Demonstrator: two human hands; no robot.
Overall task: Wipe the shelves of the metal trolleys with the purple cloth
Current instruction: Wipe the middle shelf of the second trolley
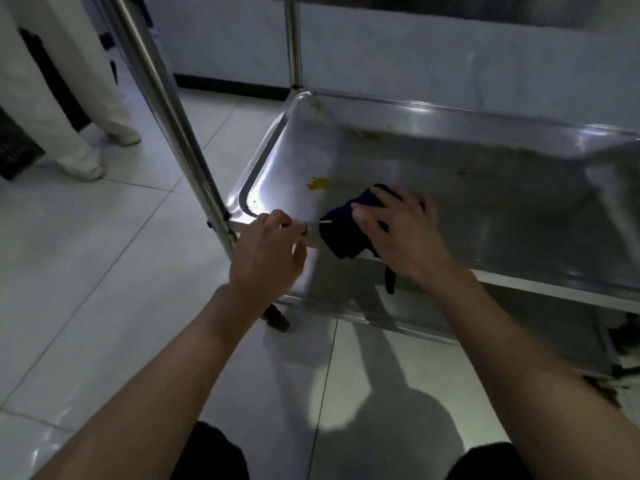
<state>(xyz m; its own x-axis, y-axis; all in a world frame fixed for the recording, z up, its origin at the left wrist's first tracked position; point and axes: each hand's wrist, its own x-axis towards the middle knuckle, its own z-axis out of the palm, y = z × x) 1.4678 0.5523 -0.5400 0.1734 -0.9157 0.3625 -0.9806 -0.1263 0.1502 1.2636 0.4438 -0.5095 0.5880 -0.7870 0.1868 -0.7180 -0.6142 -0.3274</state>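
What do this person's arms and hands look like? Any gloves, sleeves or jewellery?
Both arms are bare to the bottom of the picture: no sleeves show. The left hand and right hand wear no gloves, and no watch, ring or bracelet shows on what is visible. Dark clothing shows at the bottom edge.

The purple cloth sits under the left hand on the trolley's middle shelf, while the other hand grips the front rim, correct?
Not quite. The head view shows the purple cloth under the right hand; the left hand grips the shelf rim.
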